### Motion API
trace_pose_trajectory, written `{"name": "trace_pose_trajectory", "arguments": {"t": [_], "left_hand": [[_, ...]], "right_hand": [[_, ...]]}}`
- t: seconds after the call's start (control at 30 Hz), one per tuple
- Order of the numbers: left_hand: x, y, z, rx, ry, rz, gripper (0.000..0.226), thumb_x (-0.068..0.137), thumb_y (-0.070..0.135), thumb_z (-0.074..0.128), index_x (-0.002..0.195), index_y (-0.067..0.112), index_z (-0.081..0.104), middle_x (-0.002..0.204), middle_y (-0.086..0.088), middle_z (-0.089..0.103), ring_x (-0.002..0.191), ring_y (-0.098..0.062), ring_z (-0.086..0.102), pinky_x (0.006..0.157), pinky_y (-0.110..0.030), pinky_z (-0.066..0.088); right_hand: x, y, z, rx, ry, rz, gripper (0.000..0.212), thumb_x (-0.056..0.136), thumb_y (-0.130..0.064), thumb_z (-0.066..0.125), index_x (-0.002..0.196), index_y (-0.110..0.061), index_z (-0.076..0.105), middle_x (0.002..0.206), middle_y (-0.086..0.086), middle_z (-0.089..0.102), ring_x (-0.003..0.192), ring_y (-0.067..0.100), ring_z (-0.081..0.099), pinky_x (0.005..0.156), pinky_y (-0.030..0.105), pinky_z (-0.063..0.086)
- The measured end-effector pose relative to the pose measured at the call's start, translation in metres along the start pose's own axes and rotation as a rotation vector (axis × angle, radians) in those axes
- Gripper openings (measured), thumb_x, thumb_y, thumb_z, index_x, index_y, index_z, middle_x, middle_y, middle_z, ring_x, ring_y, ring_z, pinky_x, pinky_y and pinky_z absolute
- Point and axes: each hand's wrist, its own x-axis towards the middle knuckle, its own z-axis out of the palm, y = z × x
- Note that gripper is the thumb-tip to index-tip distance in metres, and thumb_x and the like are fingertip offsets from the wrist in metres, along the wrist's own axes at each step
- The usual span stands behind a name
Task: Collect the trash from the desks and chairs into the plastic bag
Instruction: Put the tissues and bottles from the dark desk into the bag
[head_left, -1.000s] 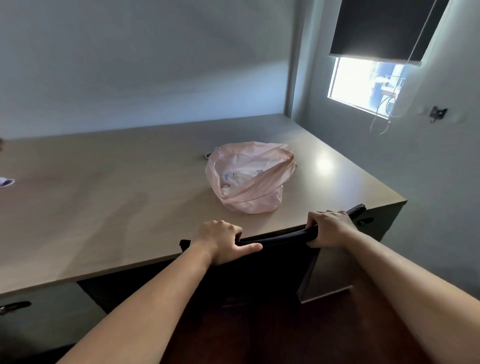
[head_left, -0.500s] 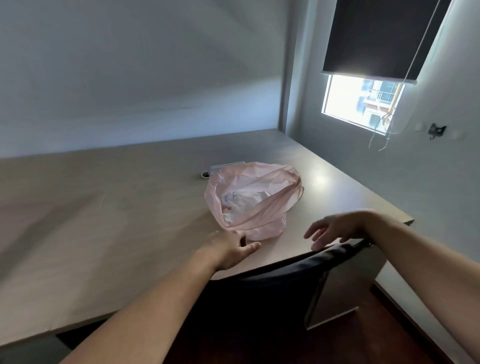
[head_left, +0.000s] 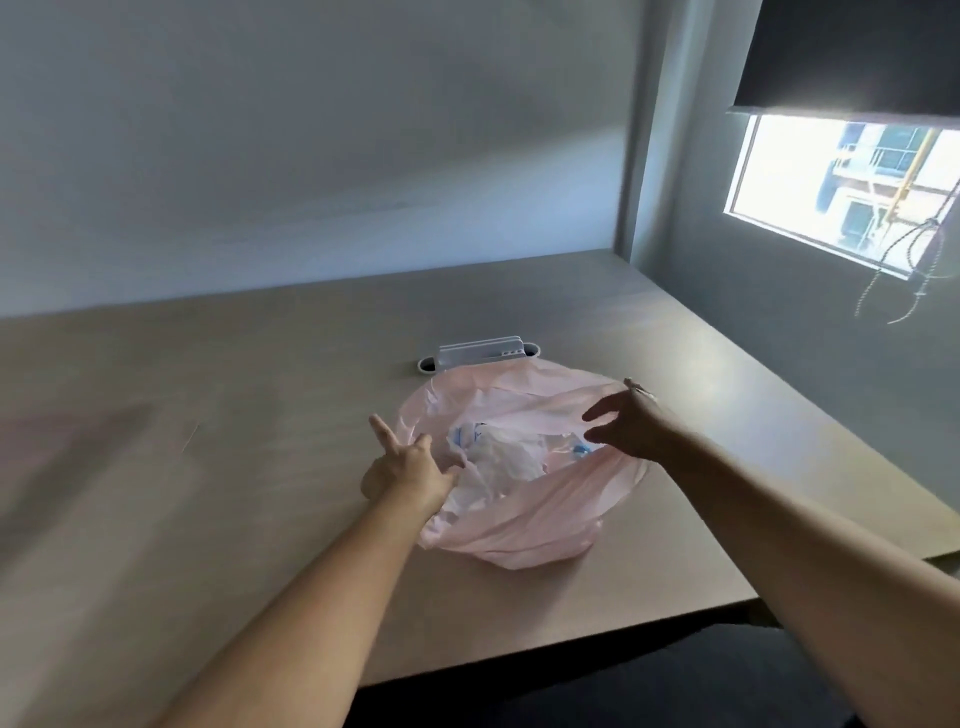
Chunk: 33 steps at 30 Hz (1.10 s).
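Observation:
A pale pink plastic bag (head_left: 535, 525) lies on the wooden desk (head_left: 234, 467), its mouth open toward me. White and blue crumpled trash (head_left: 498, 457) shows inside. My left hand (head_left: 405, 467) is at the bag's left rim, two fingers stretched out, thumb and other fingers touching the plastic. My right hand (head_left: 631, 423) hovers over the bag's right rim with fingers spread; whether it touches the plastic is unclear.
A white cable grommet box (head_left: 480, 353) is set into the desk just behind the bag. A window (head_left: 841, 187) with a dark blind and hanging cord is on the right wall. A dark chair back (head_left: 649, 691) sits below the desk's near edge.
Both hands have let go of the chair back and moved forward over the desk to the bag's rim. The view has come closer to the bag.

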Motion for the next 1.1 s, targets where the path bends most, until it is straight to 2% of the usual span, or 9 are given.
{"name": "trace_pose_trajectory", "arguments": {"t": [0.1,0.2,0.3,0.43,0.57,0.7,0.9,1.0,1.1], "left_hand": [[0.016,0.001,0.012,-0.045,-0.021,-0.022,0.044,0.089,0.027,0.055,0.131,0.019,0.044,0.155,-0.018,0.016,0.118,-0.037,0.054,0.093,-0.038,0.046],[0.025,0.006,0.009,-0.124,0.029,0.034,0.048,0.089,0.012,0.049,0.136,0.011,0.04,0.141,-0.016,0.043,0.121,-0.035,0.051,0.098,-0.038,0.042],[0.027,0.015,-0.021,-0.192,0.133,0.126,0.063,0.086,0.005,0.049,0.146,0.008,0.03,0.15,-0.014,0.034,0.126,-0.036,0.047,0.102,-0.038,0.039],[0.035,0.034,-0.062,-0.231,0.233,0.26,0.065,0.084,0.002,0.05,0.146,0.009,0.03,0.153,-0.008,0.03,0.124,-0.036,0.049,0.101,-0.038,0.04],[0.027,0.058,-0.081,-0.281,0.312,0.476,0.07,0.081,-0.005,0.05,0.146,0.01,0.03,0.151,-0.006,0.035,0.121,-0.035,0.051,0.098,-0.035,0.041],[0.006,0.104,-0.093,-0.391,0.404,0.756,0.066,0.081,-0.007,0.053,0.142,0.012,0.036,0.141,-0.008,0.049,0.112,-0.034,0.059,0.096,-0.033,0.045],[-0.063,0.208,-0.096,-0.524,0.37,1.133,0.058,0.083,0.001,0.064,0.138,0.006,0.045,0.133,-0.012,0.057,0.114,-0.034,0.06,0.098,-0.038,0.047],[-0.123,0.26,-0.09,-0.596,0.243,1.285,0.068,0.078,-0.005,0.065,0.14,0.008,0.042,0.137,-0.011,0.054,0.119,-0.035,0.056,0.102,-0.042,0.044],[-0.183,0.304,-0.075,-0.588,0.13,1.381,0.075,0.076,-0.008,0.058,0.144,0.011,0.035,0.147,-0.009,0.044,0.127,-0.033,0.049,0.105,-0.035,0.039]], "right_hand": [[0.019,0.001,0.008,0.041,-0.013,0.052,0.043,0.076,-0.008,0.069,0.117,-0.021,0.067,0.126,0.007,0.06,0.115,0.026,0.057,0.095,0.027,0.044],[0.03,0.0,-0.002,0.106,0.133,0.062,0.06,0.08,0.003,0.052,0.137,-0.018,0.05,0.14,0.009,0.051,0.127,0.028,0.049,0.105,0.026,0.037],[0.036,-0.003,-0.025,0.168,0.329,0.027,0.068,0.08,0.007,0.05,0.143,-0.015,0.04,0.151,-0.001,0.038,0.137,0.019,0.038,0.111,0.018,0.024],[0.024,-0.005,-0.052,0.176,0.404,0.038,0.071,0.079,0.009,0.049,0.145,-0.015,0.037,0.153,-0.001,0.035,0.14,0.017,0.034,0.111,0.017,0.02],[-0.013,0.001,-0.08,0.168,0.522,0.121,0.069,0.08,0.009,0.049,0.144,-0.013,0.038,0.148,0.008,0.042,0.134,0.025,0.042,0.108,0.02,0.028],[-0.078,0.027,-0.119,0.138,0.708,0.243,0.065,0.082,0.009,0.047,0.143,-0.011,0.039,0.148,0.008,0.041,0.136,0.024,0.04,0.112,0.019,0.021],[-0.216,0.087,-0.183,-0.055,0.916,0.489,0.058,0.085,0.005,0.048,0.142,-0.005,0.039,0.148,0.013,0.041,0.135,0.026,0.041,0.112,0.023,0.021],[-0.298,0.115,-0.21,-0.038,1.019,0.646,0.055,0.088,0.0,0.049,0.142,-0.006,0.039,0.149,0.011,0.04,0.137,0.023,0.04,0.114,0.023,0.023],[-0.37,0.138,-0.225,-0.02,1.123,0.773,0.052,0.089,-0.001,0.047,0.141,-0.009,0.042,0.146,0.011,0.044,0.134,0.026,0.043,0.111,0.025,0.029]]}}
